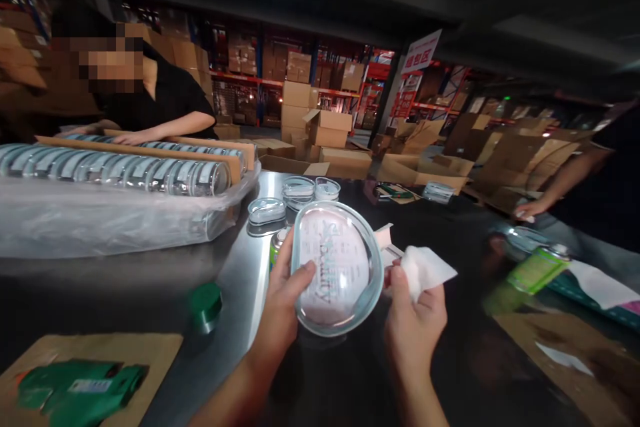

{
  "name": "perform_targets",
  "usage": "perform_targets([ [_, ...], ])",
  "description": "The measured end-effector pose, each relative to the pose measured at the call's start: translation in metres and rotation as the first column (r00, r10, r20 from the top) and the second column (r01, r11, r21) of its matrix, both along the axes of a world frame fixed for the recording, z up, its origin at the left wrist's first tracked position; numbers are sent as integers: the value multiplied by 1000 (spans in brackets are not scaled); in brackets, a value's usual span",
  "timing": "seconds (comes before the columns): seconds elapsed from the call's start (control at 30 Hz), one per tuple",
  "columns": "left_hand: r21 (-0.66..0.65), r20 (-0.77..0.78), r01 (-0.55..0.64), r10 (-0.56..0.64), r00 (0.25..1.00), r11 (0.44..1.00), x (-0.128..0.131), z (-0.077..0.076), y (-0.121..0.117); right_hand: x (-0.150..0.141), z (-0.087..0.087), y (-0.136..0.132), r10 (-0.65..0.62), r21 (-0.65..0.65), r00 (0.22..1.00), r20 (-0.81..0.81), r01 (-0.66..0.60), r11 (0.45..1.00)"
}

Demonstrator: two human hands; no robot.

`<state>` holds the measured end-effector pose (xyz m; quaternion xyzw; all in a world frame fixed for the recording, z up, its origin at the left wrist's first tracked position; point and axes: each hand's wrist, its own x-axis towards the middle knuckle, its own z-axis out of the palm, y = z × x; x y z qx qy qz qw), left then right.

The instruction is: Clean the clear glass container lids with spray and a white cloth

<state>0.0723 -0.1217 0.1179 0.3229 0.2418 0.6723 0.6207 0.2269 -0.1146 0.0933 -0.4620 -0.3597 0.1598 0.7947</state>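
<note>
Fingers (pixel 304 277) of left hand (pixel 277 317) grip glass dish (pixel 345 267), tilted above tabletop (pixel 345 387); right hand (pixel 413 333) pinches tissue (pixel 417 267) beside it. Dish in hand, not set down; small dishes (pixel 267 211) beyond. Amount done or left, cannot tell. Dish lettering unclear; sign (pixel 421 53) shows red characters.

The far fingers of the left hand (pixel 287 293) are hidden behind the oval glass dish (pixel 345 267), by which a small can (pixel 275 248) is also partly covered. The fine print under the glass is too small to be read. Part of the white tissue (pixel 425 268) is concealed by the right hand (pixel 417 320). The green glue gun (pixel 75 390) is cut off by the bottom edge, and the green can (pixel 540 269) is blurred.
</note>
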Motion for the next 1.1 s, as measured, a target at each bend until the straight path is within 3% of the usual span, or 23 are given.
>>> perform_targets([
  [0.2, -4, 10, 86, -86, 996, 996, -4, 5, -4, 15, 15, -2, 172, -27, 977, 124, -170, 985],
  [0.4, 15, -14, 206, -206, 979, 978, -4, -4, 0, 20, 25, -1, 197, -45, 973, 116, -193, 980],
  [0.5, 24, -42, 231, -230, 972, 973, -4, -5, 0, 25, 26, 1, 148, -70, 978, 145, -139, 988],
  [0.7, 43, -68, 236, -233, 970, 971, -4, -2, 0, 29, 18, 0, -95, -34, 948, 304, 111, 993],
  [0.8, 31, -71, 232, -230, 971, 972, -6, -3, 1, 29, 12, 0, -95, -17, 926, 366, 109, 994],
  [0.97, 59, -91, 327, -321, 943, 943, -4, -7, 0, 32, 13, 3, -122, -12, 962, 245, 129, 992],
  [1.1, 92, -147, 449, -433, 889, 889, 1, -10, -5, 38, 26, 14, 49, -63, 989, 136, -40, 997],
])
